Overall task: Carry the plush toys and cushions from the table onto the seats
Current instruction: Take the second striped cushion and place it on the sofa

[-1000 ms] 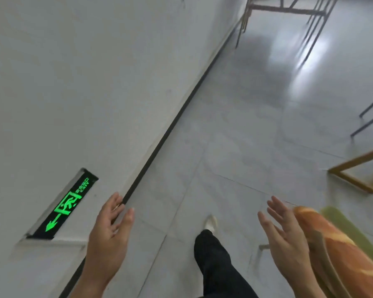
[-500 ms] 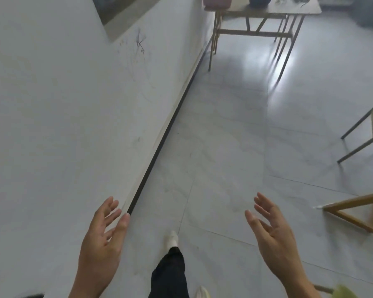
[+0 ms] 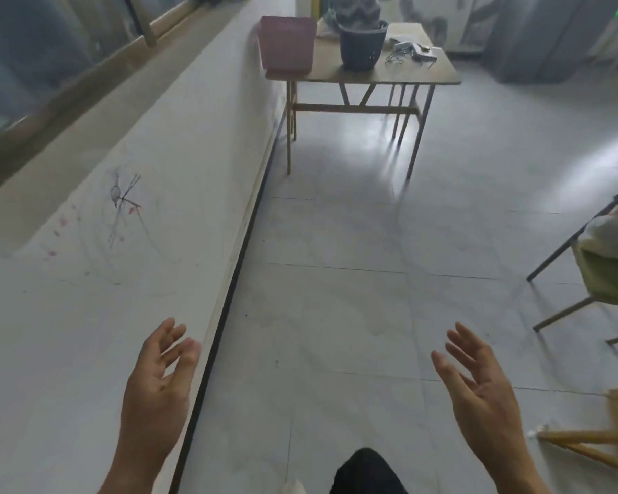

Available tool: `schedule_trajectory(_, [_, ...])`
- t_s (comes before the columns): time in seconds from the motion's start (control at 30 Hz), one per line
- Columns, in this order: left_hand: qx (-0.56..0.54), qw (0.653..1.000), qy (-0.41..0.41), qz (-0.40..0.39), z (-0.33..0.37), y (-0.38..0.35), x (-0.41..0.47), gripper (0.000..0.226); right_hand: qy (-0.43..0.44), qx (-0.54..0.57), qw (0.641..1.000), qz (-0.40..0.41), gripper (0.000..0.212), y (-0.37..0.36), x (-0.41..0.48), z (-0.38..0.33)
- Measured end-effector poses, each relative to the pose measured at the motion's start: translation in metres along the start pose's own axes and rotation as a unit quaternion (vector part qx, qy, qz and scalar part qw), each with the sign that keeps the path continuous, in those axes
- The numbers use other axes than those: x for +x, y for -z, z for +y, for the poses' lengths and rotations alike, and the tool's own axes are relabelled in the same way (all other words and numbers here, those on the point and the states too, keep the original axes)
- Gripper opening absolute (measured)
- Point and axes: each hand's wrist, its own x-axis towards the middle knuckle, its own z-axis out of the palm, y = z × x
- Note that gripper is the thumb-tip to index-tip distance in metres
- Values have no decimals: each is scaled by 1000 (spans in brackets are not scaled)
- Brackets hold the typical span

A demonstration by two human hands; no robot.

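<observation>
Ahead on the table (image 3: 421, 74), a pink bin (image 3: 287, 42) beside a dark pot (image 3: 361, 44)

- The left hand (image 3: 157, 390) is raised in front of the body, palm turned inward toward the other hand, fingers (image 3: 173, 342) loosely spread and slightly curled, holding nothing.
- The right hand (image 3: 478, 393) is raised at about the same height, well apart from the left, palm facing inward and a little upward, fingers (image 3: 461, 342) spread and empty.
- Both bare forearms run down and out of the lower edge of the view.
- Between the hands and below them, a knee in a dark trouser leg (image 3: 366, 472) shows, with a pale shoe tip (image 3: 293, 488) just beside it.
</observation>
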Motion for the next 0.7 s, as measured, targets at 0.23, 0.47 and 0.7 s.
schedule_trajectory(0.23, [39,996,-26,-71,37,-150,191,45,-57,17,997,52,52,-55,194,31])
schedule_trajectory(0.47, [79,993,-10,-89,99,-273,366,50,-65,-1,998,-12,56,-104,452,-5])
schedule_trajectory(0.7, [36,999,26,-27,151,-355,533,49,-32,-38,997,-60,57,-154,672,-67])
